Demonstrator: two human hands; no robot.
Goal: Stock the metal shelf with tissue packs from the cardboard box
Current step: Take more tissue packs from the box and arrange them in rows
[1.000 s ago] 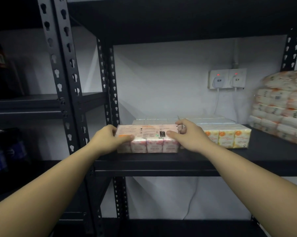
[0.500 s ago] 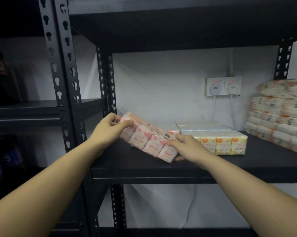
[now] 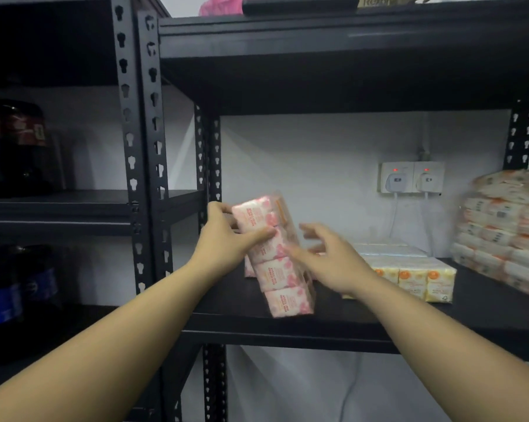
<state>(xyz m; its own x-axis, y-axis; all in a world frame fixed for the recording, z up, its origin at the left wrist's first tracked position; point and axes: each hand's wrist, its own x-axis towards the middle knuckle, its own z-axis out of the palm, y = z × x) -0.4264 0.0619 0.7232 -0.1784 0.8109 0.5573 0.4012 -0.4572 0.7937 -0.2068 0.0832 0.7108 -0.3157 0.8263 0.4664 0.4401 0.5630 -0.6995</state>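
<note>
A pink tissue pack (image 3: 278,263) stands nearly on end on the black metal shelf (image 3: 333,325), its lower end resting near the shelf's front edge. My left hand (image 3: 226,239) grips its upper part, thumb across the front. My right hand (image 3: 333,260) hovers just to the right of the pack, fingers spread and blurred, not clearly holding it. Another pink pack (image 3: 249,269) lies behind it, mostly hidden. Yellow tissue packs (image 3: 415,277) sit in a row to the right. The cardboard box is out of view.
A big wrapped bundle of tissue packs (image 3: 506,229) fills the shelf's right end. Two wall sockets with plugs (image 3: 411,178) sit on the back wall. Perforated uprights (image 3: 141,178) stand at left; soda bottles (image 3: 10,287) fill the neighbouring shelves. An upper shelf board (image 3: 348,41) hangs overhead.
The pink pack has swung from lying flat, through a tilt, to nearly upright. My right hand has come off its lower end and spread open. The camera has tipped upward.
</note>
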